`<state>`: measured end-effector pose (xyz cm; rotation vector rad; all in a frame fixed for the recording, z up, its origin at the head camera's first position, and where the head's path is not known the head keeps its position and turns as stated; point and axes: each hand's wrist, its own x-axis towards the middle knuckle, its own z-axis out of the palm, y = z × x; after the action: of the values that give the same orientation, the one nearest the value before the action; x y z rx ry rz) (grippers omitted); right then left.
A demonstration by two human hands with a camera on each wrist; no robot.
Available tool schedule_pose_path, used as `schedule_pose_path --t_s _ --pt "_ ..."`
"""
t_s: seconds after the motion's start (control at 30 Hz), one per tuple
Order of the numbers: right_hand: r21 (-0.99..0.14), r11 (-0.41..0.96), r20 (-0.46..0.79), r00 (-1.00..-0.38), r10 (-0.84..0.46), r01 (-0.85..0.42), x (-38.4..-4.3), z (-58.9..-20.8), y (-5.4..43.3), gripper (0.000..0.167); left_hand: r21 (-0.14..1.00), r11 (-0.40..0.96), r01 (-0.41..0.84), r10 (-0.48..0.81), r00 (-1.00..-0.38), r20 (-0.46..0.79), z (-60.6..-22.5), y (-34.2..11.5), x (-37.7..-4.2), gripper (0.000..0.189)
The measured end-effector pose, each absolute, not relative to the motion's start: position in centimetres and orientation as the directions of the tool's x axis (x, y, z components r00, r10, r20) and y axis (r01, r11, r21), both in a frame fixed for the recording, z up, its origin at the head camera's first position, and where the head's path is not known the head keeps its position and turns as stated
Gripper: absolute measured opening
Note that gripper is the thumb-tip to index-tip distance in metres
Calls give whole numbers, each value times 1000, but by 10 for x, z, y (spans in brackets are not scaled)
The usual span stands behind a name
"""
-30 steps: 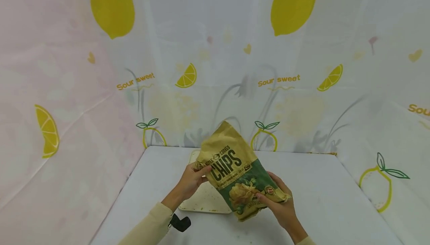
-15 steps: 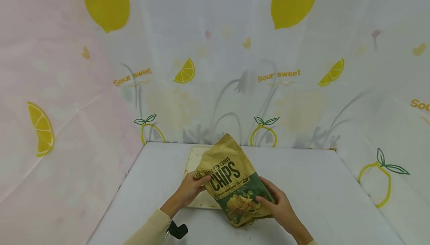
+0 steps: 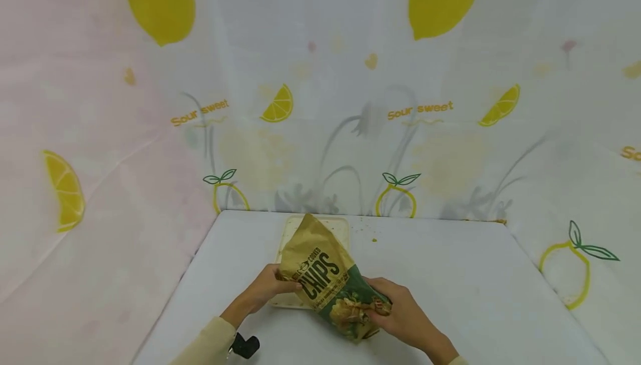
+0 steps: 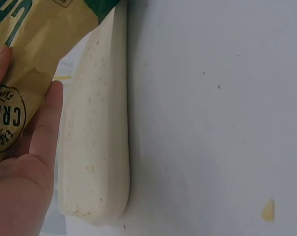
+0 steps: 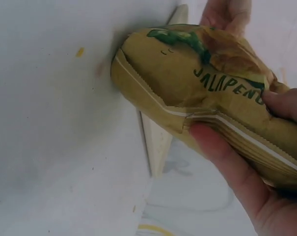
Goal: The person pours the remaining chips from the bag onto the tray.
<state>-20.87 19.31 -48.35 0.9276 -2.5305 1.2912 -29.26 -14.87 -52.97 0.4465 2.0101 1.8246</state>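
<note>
A tan and green bag of chips [image 3: 320,270] is tilted between my two hands, low in front of a cream tray [image 3: 342,225]. At the bag's left side, my left hand [image 3: 261,291] pinches the edge with its thumb on the printed front. My right hand [image 3: 404,316] grips the lower right part, where the bag looks bunched. Close up in the right wrist view, the bag's sealed bottom edge [image 5: 173,110] faces the camera, with thumb and fingers on either side. The left wrist view shows the tray's speckled side [image 4: 96,147] beside the hand.
Small crumbs [image 3: 374,240] are scattered on the white table [image 3: 476,276] right of the tray. A yellowish chip fragment [image 4: 268,210] lies in the left wrist view. A black object [image 3: 245,346] shows by the left sleeve. Lemon-printed cloth [image 3: 330,131] walls the table at the back and sides.
The bag and both hands have moved down and left. My right hand has shifted its grip and bunched the bag's lower end. More of the tray's back right corner and some crumbs now show.
</note>
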Motion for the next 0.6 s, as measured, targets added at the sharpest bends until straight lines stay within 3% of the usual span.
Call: schedule_pose_path --t_s 0.2,0.37,0.5,0.6 --pt "-667 399 434 -763 -479 -629 -206 -481 195 51 989 151 -4 442 -894 -71 -530 -151 -289 50" --pt "-653 383 476 -748 -463 -653 -204 -479 200 51 980 187 63 458 -888 -31 -526 -158 -292 57" --pt "-632 410 486 -749 -450 -657 -205 -473 211 52 969 227 102 427 -904 -5 -522 -171 -298 51" --pt "-614 440 489 -753 -440 -655 -207 -464 222 54 929 348 122 323 -946 3 -523 -182 -303 42"
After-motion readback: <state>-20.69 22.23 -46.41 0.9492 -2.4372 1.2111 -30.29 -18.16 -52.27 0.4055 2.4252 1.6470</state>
